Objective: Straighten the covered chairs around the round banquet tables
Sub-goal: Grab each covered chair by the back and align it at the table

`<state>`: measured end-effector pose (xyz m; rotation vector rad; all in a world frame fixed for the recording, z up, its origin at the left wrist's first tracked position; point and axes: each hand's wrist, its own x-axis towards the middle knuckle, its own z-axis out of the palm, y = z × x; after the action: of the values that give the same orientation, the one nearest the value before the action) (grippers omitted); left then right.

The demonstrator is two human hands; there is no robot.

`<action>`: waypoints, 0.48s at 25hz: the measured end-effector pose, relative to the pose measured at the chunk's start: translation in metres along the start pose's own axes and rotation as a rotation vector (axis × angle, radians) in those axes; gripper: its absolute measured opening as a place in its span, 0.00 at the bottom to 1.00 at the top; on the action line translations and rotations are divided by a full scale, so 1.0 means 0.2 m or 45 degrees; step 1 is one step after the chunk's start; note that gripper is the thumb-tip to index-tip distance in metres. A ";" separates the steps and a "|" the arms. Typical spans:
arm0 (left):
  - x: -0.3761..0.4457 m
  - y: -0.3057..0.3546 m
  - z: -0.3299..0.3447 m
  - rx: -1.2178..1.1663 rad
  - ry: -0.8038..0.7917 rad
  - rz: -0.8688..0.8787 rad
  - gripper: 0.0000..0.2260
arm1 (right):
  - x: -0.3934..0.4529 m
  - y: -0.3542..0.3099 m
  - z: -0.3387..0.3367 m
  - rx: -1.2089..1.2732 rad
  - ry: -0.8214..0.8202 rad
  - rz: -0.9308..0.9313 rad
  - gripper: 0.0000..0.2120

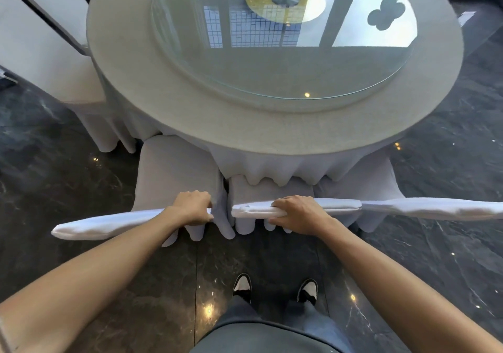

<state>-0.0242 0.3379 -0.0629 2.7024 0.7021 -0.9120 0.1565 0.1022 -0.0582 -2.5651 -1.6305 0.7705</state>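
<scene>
Three white-covered chairs stand side by side at the near edge of the round banquet table [190, 102]. My left hand [192, 207] grips the right end of the top of the left chair's backrest [109, 224]. My right hand [296, 212] is shut on the top of the middle chair's backrest [337, 205]. The left chair's seat [174, 167] sits angled beside the hanging tablecloth. The middle chair's seat is mostly tucked under the cloth. A third chair's backrest [435, 208] runs off to the right, untouched.
A glass turntable [272, 61] lies on the table top. More covered chairs [40, 53] stand at the upper left. The floor [68, 175] is dark polished marble. My feet [242, 284] stand just behind the chairs.
</scene>
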 end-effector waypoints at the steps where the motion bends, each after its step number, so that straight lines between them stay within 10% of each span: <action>1: 0.03 0.08 -0.05 -0.106 -0.024 0.049 0.09 | -0.04 0.06 -0.03 0.071 -0.006 0.055 0.22; 12: 0.44 1.54 -0.48 -0.022 -0.142 0.502 0.23 | -0.83 1.27 -0.33 0.251 -0.107 0.468 0.22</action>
<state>0.2393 0.1365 -0.0286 2.6113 0.1430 -0.9347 0.3431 -0.1398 -0.0003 -2.7484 -1.0417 1.0132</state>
